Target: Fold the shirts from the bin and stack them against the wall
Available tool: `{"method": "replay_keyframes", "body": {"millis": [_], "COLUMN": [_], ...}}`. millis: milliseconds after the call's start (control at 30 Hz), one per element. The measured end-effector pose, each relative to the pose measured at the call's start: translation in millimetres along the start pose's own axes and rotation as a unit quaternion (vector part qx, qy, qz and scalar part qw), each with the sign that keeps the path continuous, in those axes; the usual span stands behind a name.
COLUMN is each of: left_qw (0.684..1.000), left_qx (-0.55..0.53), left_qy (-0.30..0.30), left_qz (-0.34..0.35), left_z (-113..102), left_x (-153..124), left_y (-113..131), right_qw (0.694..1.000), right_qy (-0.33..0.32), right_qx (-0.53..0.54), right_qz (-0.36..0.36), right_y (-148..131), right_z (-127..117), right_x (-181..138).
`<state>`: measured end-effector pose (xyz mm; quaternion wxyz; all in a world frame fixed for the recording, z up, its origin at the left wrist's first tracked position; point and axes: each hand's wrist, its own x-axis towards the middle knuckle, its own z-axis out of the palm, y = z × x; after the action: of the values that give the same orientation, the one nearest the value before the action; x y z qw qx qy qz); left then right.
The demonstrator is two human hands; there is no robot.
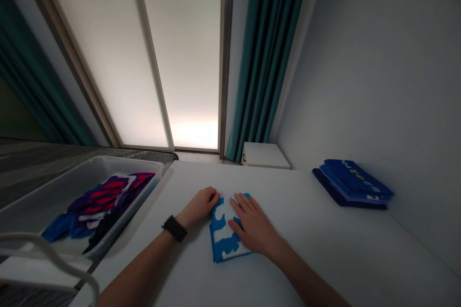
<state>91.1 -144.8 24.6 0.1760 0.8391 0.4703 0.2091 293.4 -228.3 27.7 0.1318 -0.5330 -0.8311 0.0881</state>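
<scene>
A blue and white cloth (225, 237), folded into a small flat rectangle, lies on the white table (194, 280) in front of me. My right hand (254, 223) rests flat on its right part, fingers stretched out. At its far left corner is my left hand (203, 202), with the fingers curled in and their tips at the cloth's edge. Whether they pinch a bit of the fabric is hard to see. A black watch (175, 228) sits on my left wrist.
Several folded blue cloths (355, 184) are stacked at the right by the wall. On the left, a translucent bin (158, 168) holds crumpled purple, red and blue garments (108, 199). A white cabinet (264, 154) stands beyond the table, near a teal curtain (270, 57).
</scene>
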Motion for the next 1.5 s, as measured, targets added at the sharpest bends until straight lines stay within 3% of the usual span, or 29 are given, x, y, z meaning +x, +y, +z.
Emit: {"method": "replay_keyframes", "body": {"millis": [333,433,567,667,833,1100,1367,1500], "left_qw": [0.989,0.983,0.974,0.97,0.976,0.98,0.975,0.979], "left_qx": [0.145,0.184,0.194,0.193,0.184,0.165,0.163,0.119], "left_qy": [-0.035,0.011,0.072,0.048,0.005,-0.008,-0.037,-0.064], "left_qz": [-0.009,-0.002,0.09,0.143,0.12,0.11,0.146,0.153], "left_z": [-5.9,-9.1,-5.6,7.0,24.9,25.9,28.6,26.1], "left_x": [-3.9,-7.2,-23.0,-39.1,-50.1,-49.5,-29.6,-14.5], "left_y": [1.1,9.3,37.4,54.7,50.7,45.1,40.8,38.5], "right_qw": [0.998,0.995,0.997,0.998,0.997,0.997,0.994,0.987], "right_qy": [-0.008,0.008,-0.005,-0.025,-0.027,-0.04,-0.012,0.009], "right_qx": [-0.005,-0.008,0.015,0.039,0.044,0.021,0.024,0.102], "right_qz": [0.067,0.099,0.082,0.046,0.055,0.063,0.106,0.123], "right_y": [-15.2,-23.2,-16.7,-2.2,8.8,7.3,13.4,27.2], "right_z": [14.1,19.1,15.1,8.7,6.7,9.4,15.6,19.5], "right_x": [-7.9,-7.4,-6.5,-6.6,-5.9,-3.7,-3.6,1.0]}}
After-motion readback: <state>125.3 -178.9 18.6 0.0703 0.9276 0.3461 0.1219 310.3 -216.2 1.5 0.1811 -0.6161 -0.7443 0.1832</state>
